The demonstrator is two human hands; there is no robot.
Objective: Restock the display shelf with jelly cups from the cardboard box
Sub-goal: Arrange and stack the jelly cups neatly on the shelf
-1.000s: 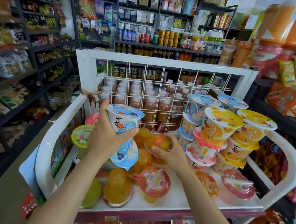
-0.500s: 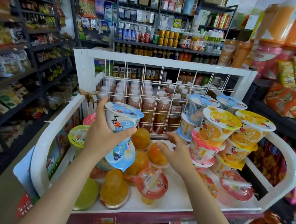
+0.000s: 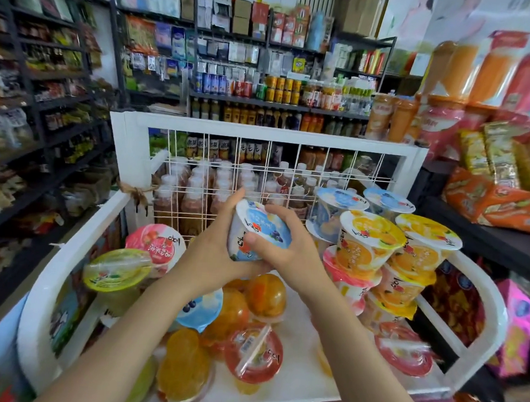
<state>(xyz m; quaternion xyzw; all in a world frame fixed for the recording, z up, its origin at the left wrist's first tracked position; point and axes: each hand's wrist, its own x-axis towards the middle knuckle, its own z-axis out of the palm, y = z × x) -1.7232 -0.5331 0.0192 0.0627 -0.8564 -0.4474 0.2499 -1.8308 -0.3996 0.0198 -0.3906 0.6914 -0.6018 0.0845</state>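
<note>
A blue-lidded jelly cup is held above the middle of the white display shelf. My left hand grips its left side and base. My right hand grips it from the right, thumb on the cup's front. Below them lie loose orange jelly cups, a red-lidded cup and another blue-lidded cup. Stacked orange and pink cups fill the shelf's right side. A green-lidded cup and a pink-lidded cup sit at the left. The cardboard box is not in view.
A white wire grid backs the shelf, with rows of bottles behind it. Dark store shelving lines the left aisle. Snack packs lie on a shelf at the right. Drinks fill the rear racks.
My right hand let go of the orange cup on the shelf and rose to grip the blue-lidded cup. My left hand carried that cup rightward toward the middle.
</note>
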